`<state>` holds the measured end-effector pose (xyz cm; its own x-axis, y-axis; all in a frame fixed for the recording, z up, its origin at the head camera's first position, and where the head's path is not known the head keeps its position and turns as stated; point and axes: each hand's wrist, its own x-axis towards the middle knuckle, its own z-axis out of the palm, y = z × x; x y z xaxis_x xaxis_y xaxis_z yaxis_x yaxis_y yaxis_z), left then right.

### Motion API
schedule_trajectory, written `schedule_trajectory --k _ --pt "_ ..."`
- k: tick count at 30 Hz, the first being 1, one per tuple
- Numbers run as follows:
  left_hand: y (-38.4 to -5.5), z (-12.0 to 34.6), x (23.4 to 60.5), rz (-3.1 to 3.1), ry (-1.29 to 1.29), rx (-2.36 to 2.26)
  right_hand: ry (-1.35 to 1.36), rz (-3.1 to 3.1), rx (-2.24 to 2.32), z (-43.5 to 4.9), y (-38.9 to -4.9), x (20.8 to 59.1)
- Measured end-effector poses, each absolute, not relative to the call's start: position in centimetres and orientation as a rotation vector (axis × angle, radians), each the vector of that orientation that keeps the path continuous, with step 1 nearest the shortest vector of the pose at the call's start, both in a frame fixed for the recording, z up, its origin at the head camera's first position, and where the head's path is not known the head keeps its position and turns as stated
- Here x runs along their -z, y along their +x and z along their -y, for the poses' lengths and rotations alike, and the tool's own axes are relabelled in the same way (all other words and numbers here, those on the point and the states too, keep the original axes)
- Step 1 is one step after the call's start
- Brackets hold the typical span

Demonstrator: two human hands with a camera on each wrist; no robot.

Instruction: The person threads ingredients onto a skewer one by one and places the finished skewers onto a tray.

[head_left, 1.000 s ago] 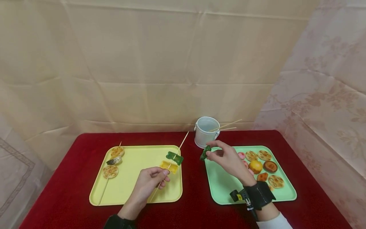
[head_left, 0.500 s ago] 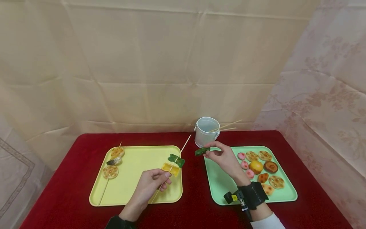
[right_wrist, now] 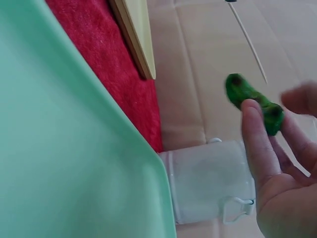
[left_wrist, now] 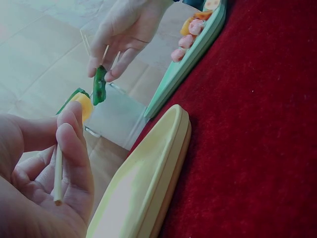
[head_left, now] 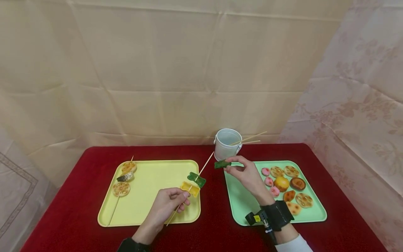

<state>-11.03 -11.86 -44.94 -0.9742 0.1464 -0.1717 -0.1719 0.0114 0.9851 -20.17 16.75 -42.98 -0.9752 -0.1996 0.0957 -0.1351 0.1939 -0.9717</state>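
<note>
In the head view, your left hand (head_left: 172, 202) grips a skewer (head_left: 206, 163) carrying a yellow piece (head_left: 194, 191) and a threaded green piece (head_left: 202, 182); your right hand (head_left: 248, 175) pinches a loose green piece (head_left: 221, 164) near its tip. One loaded skewer (head_left: 121, 189) lies on the yellow tray (head_left: 154, 175); food pieces (head_left: 281, 183) on the green tray (head_left: 245, 206) and sticks (head_left: 253, 137) in the bucket (head_left: 224, 151) look unused. The left wrist view shows the skewer's butt jutting from your curled fingers. In the right wrist view, the loose piece isn't threaded, so this skewer seems part-done.
</note>
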Motion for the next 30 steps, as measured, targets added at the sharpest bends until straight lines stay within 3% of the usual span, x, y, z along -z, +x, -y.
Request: schedule_trajectory --k 19,30 --pt "-10.62 11.03 45.41 -2.015 0.13 -1.972 0.012 -2.053 2.411 -16.03 -20.38 43.75" --pt "-10.6 11.0 45.45 -2.017 0.136 -1.97 0.004 -1.999 2.408 -15.88 -20.17 43.84"
